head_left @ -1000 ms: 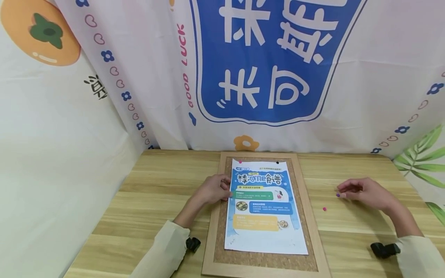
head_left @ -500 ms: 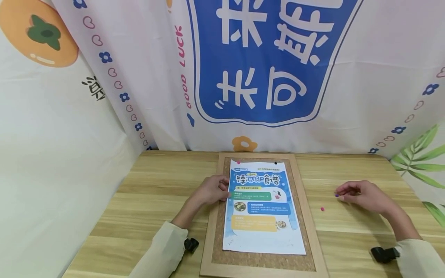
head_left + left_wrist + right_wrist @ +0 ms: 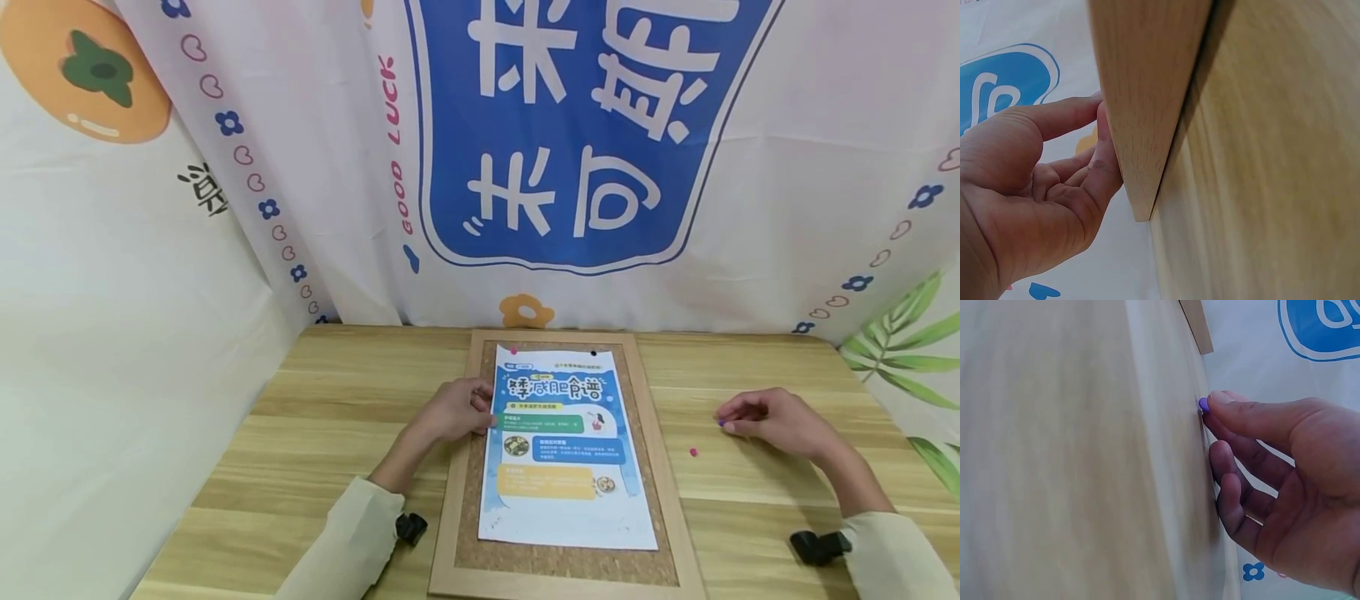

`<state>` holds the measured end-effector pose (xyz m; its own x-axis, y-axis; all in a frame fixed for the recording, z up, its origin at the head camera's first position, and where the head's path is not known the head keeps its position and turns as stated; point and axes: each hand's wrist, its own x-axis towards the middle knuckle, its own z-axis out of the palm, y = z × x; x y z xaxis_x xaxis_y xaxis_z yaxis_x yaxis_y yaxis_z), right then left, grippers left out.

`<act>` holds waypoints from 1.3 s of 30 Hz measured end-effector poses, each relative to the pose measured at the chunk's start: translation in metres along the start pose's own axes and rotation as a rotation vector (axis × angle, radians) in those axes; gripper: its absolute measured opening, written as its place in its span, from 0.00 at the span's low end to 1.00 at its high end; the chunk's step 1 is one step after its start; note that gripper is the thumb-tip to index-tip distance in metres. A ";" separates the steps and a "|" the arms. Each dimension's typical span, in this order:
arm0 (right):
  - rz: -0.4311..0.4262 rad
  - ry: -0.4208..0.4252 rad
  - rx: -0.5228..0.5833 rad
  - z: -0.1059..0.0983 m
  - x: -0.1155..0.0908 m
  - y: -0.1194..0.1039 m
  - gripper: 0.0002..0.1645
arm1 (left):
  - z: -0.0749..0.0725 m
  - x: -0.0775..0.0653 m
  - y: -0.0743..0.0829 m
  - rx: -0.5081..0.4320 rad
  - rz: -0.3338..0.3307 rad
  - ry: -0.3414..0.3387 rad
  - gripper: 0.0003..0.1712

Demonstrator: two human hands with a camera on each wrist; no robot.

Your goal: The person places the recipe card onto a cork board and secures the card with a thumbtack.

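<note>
A printed sheet [image 3: 562, 521] lies on a wood-framed cork board [image 3: 585, 567]. A pink push pin [image 3: 513, 351] and a black push pin [image 3: 594, 353] sit at its top corners. My left hand [image 3: 459, 410] rests at the sheet's left edge, fingers loosely bent; in the left wrist view the frame [image 3: 1141, 94] partly hides its fingertips. Right of the board, my right hand [image 3: 768, 421] pinches a purple push pin [image 3: 1204, 405] between thumb and forefinger, close over the tabletop. Its other fingers curl loosely.
A loose pink push pin [image 3: 693, 452] lies on the wooden table [image 3: 750, 533] between the board and my right hand. A printed curtain [image 3: 337, 167] hangs behind the table's far edge. Black wrist devices [image 3: 819, 547] sit at both sleeves.
My right hand has shifted slightly left with the purple push pin at its fingertips. The left hand keeps its place at the sheet's edge. The head view has moved slightly.
</note>
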<state>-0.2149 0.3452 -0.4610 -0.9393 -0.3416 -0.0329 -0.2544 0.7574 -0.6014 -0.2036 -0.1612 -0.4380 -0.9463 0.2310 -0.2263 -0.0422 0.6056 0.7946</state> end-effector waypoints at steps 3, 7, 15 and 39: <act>0.007 -0.003 0.000 0.001 0.001 -0.002 0.08 | 0.000 0.000 -0.001 -0.003 -0.001 -0.002 0.21; 0.012 -0.001 0.017 0.002 0.003 -0.003 0.07 | 0.000 0.001 -0.001 -0.002 -0.001 -0.001 0.21; 0.054 0.071 0.101 0.006 0.006 -0.015 0.11 | 0.000 0.000 0.000 0.000 0.002 -0.001 0.21; 0.072 0.117 0.264 0.032 0.017 -0.060 0.17 | 0.000 0.000 0.000 0.001 -0.018 0.006 0.22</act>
<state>-0.2081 0.2761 -0.4505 -0.9769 -0.2139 -0.0001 -0.1315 0.6011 -0.7883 -0.2035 -0.1608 -0.4377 -0.9471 0.2160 -0.2373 -0.0586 0.6106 0.7898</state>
